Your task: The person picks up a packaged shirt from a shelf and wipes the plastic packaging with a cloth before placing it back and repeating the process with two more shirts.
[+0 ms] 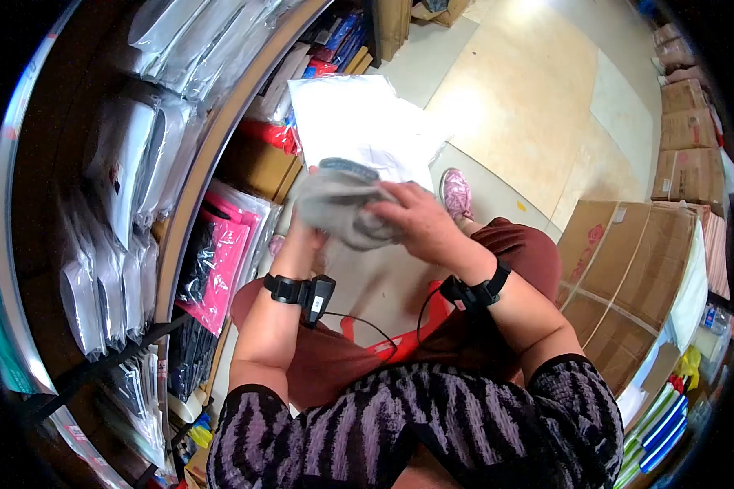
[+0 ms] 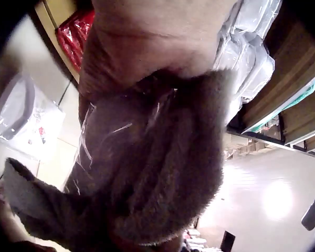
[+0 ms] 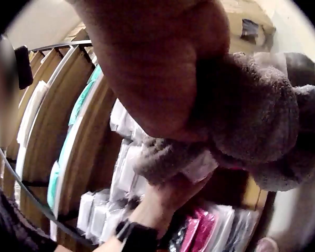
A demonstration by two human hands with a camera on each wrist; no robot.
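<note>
A grey fleecy cloth (image 1: 347, 208), bunched and blurred in the head view, is between my two hands above my lap. My right hand (image 1: 424, 224) grips its right side, fingers bent over the top. From the left, my left hand (image 1: 311, 236) holds it, with most of the fingers hidden behind the fabric. Close up in the left wrist view, the fuzzy cloth (image 2: 168, 163) hangs in folds below the palm, with shiny clear strands along one side. Thick rolled folds of the cloth (image 3: 257, 115) show beside my right hand in the right wrist view.
Just beyond my hands lie white packages (image 1: 355, 118) in clear plastic. Shelves with bagged white items (image 1: 139, 155) and pink packs (image 1: 224, 253) rise on the left. A large cardboard box (image 1: 620, 269) stands at the right. My knees are on either side.
</note>
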